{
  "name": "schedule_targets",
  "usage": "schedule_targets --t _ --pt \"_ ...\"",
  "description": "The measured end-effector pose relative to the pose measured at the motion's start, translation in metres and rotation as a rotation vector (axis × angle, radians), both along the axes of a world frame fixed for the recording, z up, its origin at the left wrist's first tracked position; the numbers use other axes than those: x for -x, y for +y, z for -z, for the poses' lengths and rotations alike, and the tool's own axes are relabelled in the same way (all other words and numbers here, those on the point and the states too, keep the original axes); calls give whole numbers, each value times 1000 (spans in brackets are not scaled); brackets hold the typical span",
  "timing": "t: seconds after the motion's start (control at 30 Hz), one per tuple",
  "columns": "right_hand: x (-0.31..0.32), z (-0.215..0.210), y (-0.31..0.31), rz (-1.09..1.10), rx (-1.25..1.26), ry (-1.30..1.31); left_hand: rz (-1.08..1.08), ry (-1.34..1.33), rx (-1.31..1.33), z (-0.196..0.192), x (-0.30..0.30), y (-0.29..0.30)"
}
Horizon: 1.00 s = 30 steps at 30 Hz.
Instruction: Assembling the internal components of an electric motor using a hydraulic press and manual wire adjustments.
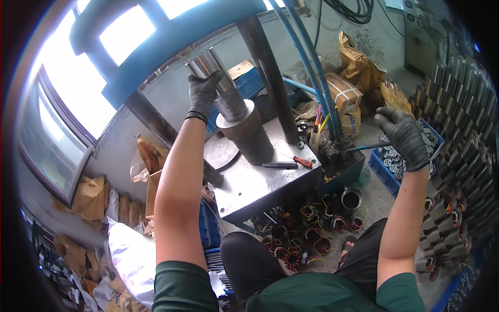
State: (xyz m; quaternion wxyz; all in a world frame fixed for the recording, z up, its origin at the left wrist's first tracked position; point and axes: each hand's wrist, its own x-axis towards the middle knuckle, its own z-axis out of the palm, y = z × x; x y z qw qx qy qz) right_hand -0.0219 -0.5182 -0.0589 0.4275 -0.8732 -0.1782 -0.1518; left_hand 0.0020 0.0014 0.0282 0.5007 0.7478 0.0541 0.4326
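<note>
My left hand (204,93), in a dark grey work glove, wraps round the side of a shiny metal cylinder (209,68). That cylinder tops a darker grey cylindrical section (232,105). Below it sit a pale steel collar (236,115) and a thick dark round base (253,143), standing on the press table (241,184). My gloved right hand (403,136) is raised at the right, its fingers apart and slightly bent. Against its underside lies the end of a thin blue lever (370,147); the contact is partly hidden.
Blue press beam (182,39) and dark columns (267,78) frame the stack. A red-handled screwdriver (303,162) and black bar (279,165) lie on the table. Wound motor cores (312,235) cover the floor below. A blue crate (384,174) holds metal rings; stacked cylinders (457,114) line the right.
</note>
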Motion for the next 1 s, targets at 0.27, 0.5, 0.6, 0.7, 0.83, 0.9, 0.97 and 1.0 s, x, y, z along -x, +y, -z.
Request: schedule_targets --t 0.27,0.5,0.6,0.7,0.83,0.9,0.97,1.0 --pt "20 8 -11 -131 460 -117 12 -159 11 95 -23 11" --pt "62 26 -40 -524 880 -40 109 -141 136 92 -1 10" --pt "76 48 -62 -530 917 74 120 -126 141 84 -1 -18" --pt "96 65 -55 -470 871 85 99 -152 148 83 6 -10" --pt "110 65 -42 -315 809 29 123 -162 131 98 -8 16" --pt "110 72 -45 -266 791 -7 161 -185 170 101 -13 10" --pt "112 73 -47 -242 770 12 156 -151 260 92 -2 -12" --pt "112 71 -45 -239 738 16 151 -151 260 92 -1 -6"
